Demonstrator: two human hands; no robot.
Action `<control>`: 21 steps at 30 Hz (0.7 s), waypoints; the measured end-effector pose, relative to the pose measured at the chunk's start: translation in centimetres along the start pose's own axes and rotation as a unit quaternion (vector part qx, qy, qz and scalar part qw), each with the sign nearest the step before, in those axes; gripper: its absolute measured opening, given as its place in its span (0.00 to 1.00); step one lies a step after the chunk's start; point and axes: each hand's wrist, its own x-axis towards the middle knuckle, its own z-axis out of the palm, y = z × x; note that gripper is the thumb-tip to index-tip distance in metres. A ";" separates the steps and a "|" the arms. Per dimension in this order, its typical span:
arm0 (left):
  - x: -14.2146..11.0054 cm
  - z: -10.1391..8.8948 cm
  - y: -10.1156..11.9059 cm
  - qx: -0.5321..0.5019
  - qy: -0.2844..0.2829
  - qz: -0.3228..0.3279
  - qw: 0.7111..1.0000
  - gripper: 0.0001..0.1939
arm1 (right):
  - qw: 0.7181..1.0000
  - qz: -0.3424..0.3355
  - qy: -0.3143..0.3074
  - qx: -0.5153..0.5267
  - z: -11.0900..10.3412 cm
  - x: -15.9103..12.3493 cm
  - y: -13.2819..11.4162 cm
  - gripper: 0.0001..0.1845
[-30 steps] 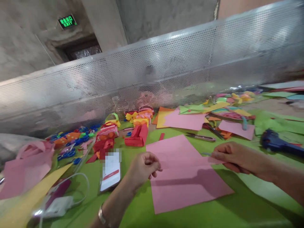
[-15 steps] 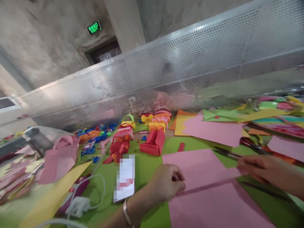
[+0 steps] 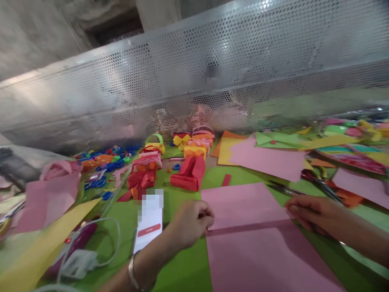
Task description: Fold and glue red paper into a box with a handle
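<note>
A large pink paper sheet (image 3: 258,255) lies on the green table in front of me. My left hand (image 3: 194,221), a bangle at its wrist, pinches pink paper at the left side. Over at the right side, my right hand (image 3: 316,213) pinches pink paper between thumb and fingers. A darker band crosses the pink surface between the two hands; whether it is a fold, a separate strip or a shadow I cannot tell. Dark pointed scissors (image 3: 284,187) lie just beyond my right hand, their handles hidden.
A phone (image 3: 150,219) lies left of my left hand, beside a white cable and plug (image 3: 80,263). Red paper bag (image 3: 188,173) and other small paper bags stand farther back. Pink and yellow sheets (image 3: 267,158) lie at back right, before a perforated metal panel (image 3: 182,85).
The view has tilted down and shifted. My hands keep their pinch, and the pink paper between them, lifted near my right hand before, now lies flatter over the sheet.
</note>
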 end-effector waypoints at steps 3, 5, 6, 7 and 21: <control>-0.2 -0.1 -0.2 0.014 0.001 0.001 1.000 0.06 | 1.000 0.003 -0.006 0.007 -0.2 -0.3 -1.3 0.25; -0.6 -0.3 -0.3 0.029 0.008 0.008 1.000 0.05 | 1.000 0.001 -0.010 0.013 -0.5 -0.4 -1.6 0.24; -0.8 -0.4 -0.2 0.044 0.011 0.017 0.999 0.05 | 1.000 -0.003 -0.013 0.017 -0.5 -0.4 -1.7 0.23; -1.1 -0.5 -0.1 0.070 0.006 0.027 0.997 0.05 | 1.000 -0.008 -0.018 0.021 -0.5 -0.4 -1.9 0.22; 2.2 6.7 3.7 -0.135 -0.212 -0.027 0.967 0.05 | 0.994 -0.044 0.090 -0.039 -6.1 -6.0 -4.2 0.24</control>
